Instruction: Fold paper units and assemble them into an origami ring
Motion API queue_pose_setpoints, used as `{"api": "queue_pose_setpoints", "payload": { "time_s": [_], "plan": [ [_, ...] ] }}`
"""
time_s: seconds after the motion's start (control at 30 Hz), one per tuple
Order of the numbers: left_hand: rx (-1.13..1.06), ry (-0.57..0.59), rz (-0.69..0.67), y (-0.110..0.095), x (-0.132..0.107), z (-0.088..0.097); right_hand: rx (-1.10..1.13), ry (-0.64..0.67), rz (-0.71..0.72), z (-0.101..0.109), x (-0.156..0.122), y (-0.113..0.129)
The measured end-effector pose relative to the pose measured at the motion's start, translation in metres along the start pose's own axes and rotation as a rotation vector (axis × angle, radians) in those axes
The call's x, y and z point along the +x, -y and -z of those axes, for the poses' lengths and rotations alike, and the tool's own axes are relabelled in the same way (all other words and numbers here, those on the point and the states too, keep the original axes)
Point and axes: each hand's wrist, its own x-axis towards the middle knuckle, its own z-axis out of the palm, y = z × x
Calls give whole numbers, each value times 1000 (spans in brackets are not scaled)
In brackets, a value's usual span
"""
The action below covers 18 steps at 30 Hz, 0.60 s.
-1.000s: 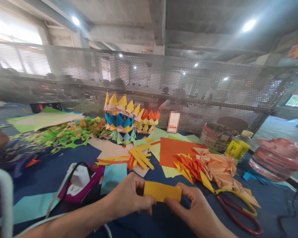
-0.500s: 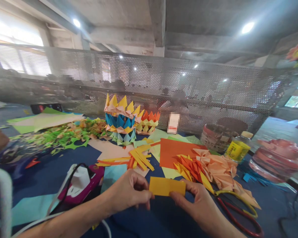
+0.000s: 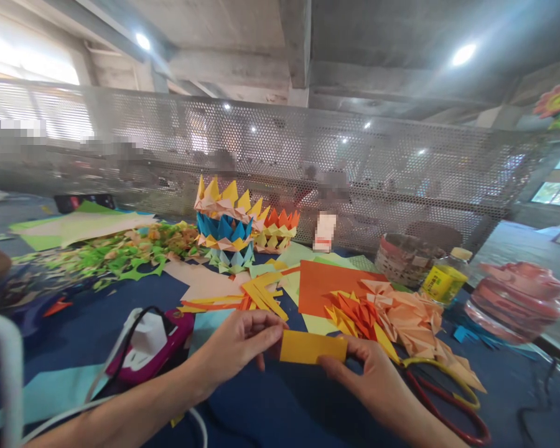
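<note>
A small yellow paper rectangle (image 3: pixel 310 346) is held level above the dark blue tabletop. My right hand (image 3: pixel 368 367) pinches its right end between thumb and fingers. At the upper left corner of the paper, the thumb and fingertips of my left hand (image 3: pixel 242 342) are closed together; how much of the corner they grip is partly hidden. Scissors (image 3: pixel 448 398) with red and yellow handles lie beside my right wrist. Folded orange and yellow paper pieces (image 3: pixel 364 314) are heaped beyond my right hand, and cut yellow strips (image 3: pixel 266 292) lie beyond the left.
Crowns of folded paper (image 3: pixel 228 227) stand at the back before a perforated metal screen (image 3: pixel 378 155). Green paper scraps (image 3: pixel 135 249) spread at left. A purple-and-white power strip (image 3: pixel 154 348) with cables lies by my left forearm. A bottle (image 3: pixel 445 277) and a pink jug (image 3: pixel 516 302) stand right.
My left thumb and fingers have shifted up from the paper's left edge to its upper left corner. The right hand keeps its pinch, and the view has moved slightly.
</note>
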Motion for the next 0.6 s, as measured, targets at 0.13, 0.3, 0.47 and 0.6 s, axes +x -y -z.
{"api": "queue_pose_setpoints", "payload": {
  "time_s": [0.13,0.3,0.47,0.6],
  "plan": [
    [-36,0,31,0,-1,-1,-34,-16,10,-1,0,0],
    [-35,-5,108,-1,-3,-4,-62,-10,52,-3,0,-2],
    [-78,3,37,-4,-4,-4,-69,-7,49,-4,1,-5],
    [-146,31,-22,-6,-4,-3,-60,-14,27,-2,2,-9]
  ]
}}
